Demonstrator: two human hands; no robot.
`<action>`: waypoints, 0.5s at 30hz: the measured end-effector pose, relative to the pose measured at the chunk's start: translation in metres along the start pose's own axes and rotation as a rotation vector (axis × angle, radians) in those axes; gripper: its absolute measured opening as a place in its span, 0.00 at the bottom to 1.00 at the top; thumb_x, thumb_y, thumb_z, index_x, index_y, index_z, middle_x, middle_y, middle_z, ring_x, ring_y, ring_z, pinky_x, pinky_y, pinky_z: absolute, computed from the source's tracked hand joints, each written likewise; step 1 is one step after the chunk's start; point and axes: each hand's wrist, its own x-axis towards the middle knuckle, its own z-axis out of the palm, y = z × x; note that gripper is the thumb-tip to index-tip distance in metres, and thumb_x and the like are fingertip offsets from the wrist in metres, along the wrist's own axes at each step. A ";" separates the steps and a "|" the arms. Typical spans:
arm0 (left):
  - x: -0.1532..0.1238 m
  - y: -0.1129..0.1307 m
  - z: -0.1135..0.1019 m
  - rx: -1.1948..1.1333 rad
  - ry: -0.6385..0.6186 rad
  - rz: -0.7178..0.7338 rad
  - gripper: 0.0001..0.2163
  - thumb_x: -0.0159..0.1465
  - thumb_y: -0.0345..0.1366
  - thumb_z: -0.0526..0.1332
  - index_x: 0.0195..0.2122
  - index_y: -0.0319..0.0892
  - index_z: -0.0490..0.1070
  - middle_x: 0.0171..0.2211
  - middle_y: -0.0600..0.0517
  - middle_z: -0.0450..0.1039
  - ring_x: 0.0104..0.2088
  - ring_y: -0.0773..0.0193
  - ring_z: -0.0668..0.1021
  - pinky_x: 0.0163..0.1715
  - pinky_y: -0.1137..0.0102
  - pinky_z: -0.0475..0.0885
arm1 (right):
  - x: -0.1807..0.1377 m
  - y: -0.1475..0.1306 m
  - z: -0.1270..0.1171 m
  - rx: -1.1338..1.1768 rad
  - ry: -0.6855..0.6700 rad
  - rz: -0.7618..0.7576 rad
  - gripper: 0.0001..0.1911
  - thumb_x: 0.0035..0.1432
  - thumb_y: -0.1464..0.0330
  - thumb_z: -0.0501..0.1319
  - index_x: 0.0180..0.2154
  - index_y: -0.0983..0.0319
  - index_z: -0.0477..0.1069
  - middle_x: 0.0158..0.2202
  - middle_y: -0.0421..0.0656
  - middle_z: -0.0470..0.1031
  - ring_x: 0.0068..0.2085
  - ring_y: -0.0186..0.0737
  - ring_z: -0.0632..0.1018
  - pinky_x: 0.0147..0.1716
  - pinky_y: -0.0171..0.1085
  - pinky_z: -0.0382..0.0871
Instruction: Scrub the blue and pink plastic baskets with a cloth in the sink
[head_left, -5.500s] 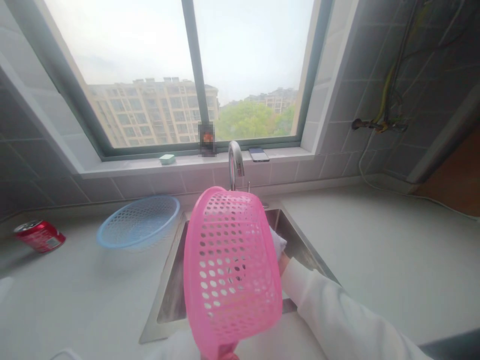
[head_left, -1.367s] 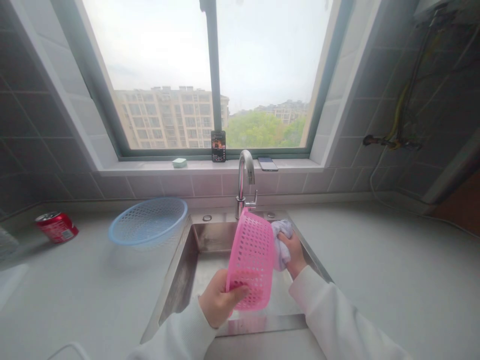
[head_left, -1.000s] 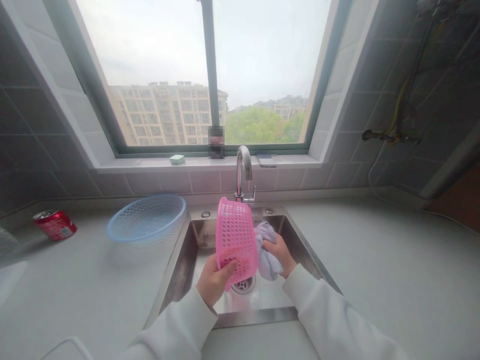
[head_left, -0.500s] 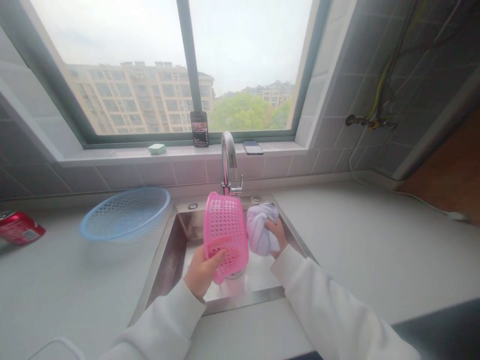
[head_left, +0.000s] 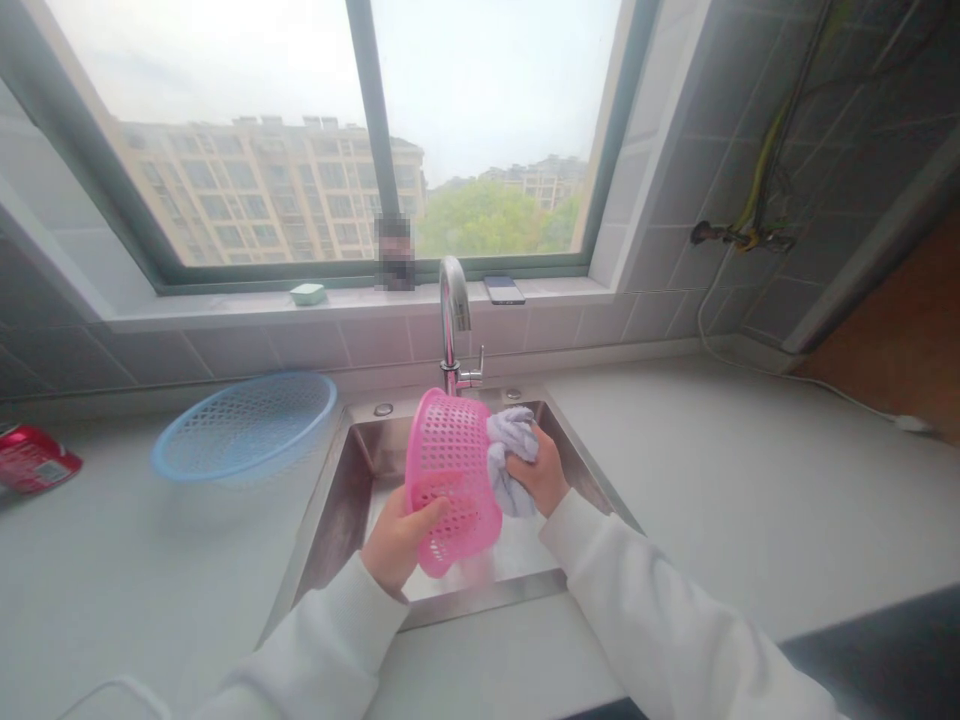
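Observation:
A pink plastic basket [head_left: 454,440] with a pattern of holes is tilted on its side above the steel sink [head_left: 352,550]. My left hand [head_left: 397,540] grips its near left rim, thumb over the wall and the other fingers mostly hidden. Bunched in my right hand [head_left: 541,470] is a pale lilac-white cloth [head_left: 512,455], which lies against the basket's right side. Behind the basket rises the chrome faucet [head_left: 452,320]; no running water shows.
To the left, a light blue basket [head_left: 169,455] stands on the counter [head_left: 720,480], with a red can [head_left: 37,460] farther left. The windowsill holds a small green box [head_left: 308,294], a phone [head_left: 504,290] and a blurred upright object [head_left: 394,252].
My right hand has closed more tightly round the cloth and brought it left against the basket. The basket has turned slightly in my left hand. The view has shifted a little.

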 end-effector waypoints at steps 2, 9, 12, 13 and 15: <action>-0.003 0.002 0.000 0.000 -0.046 -0.034 0.19 0.53 0.38 0.76 0.45 0.35 0.81 0.39 0.39 0.84 0.38 0.48 0.85 0.39 0.61 0.82 | 0.007 0.003 -0.005 -0.020 0.081 0.071 0.09 0.45 0.64 0.61 0.32 0.58 0.71 0.30 0.40 0.75 0.34 0.44 0.75 0.38 0.42 0.71; -0.003 0.005 -0.001 -0.075 0.107 0.036 0.24 0.51 0.41 0.77 0.47 0.35 0.79 0.39 0.38 0.84 0.39 0.44 0.85 0.42 0.53 0.81 | 0.008 0.010 -0.005 -0.128 -0.012 0.050 0.06 0.43 0.67 0.60 0.28 0.58 0.71 0.26 0.37 0.71 0.29 0.39 0.71 0.32 0.39 0.68; 0.000 0.005 0.002 -0.073 0.115 0.037 0.24 0.53 0.40 0.76 0.49 0.35 0.79 0.42 0.38 0.83 0.42 0.43 0.84 0.46 0.53 0.80 | -0.001 0.006 0.001 -0.093 -0.119 -0.018 0.07 0.43 0.70 0.60 0.30 0.59 0.71 0.25 0.36 0.70 0.27 0.37 0.70 0.30 0.38 0.67; 0.001 0.005 0.002 -0.060 0.098 0.027 0.23 0.53 0.40 0.76 0.48 0.35 0.79 0.43 0.37 0.83 0.42 0.43 0.84 0.46 0.53 0.80 | -0.002 0.005 0.002 -0.086 -0.119 -0.025 0.07 0.43 0.70 0.60 0.29 0.58 0.71 0.25 0.36 0.69 0.27 0.37 0.69 0.30 0.38 0.66; 0.001 0.006 0.004 -0.023 0.043 -0.006 0.22 0.54 0.39 0.75 0.47 0.34 0.80 0.43 0.37 0.83 0.42 0.44 0.84 0.45 0.54 0.80 | -0.002 0.004 0.001 -0.084 -0.063 -0.010 0.05 0.43 0.69 0.61 0.28 0.58 0.71 0.24 0.36 0.70 0.27 0.38 0.70 0.31 0.38 0.67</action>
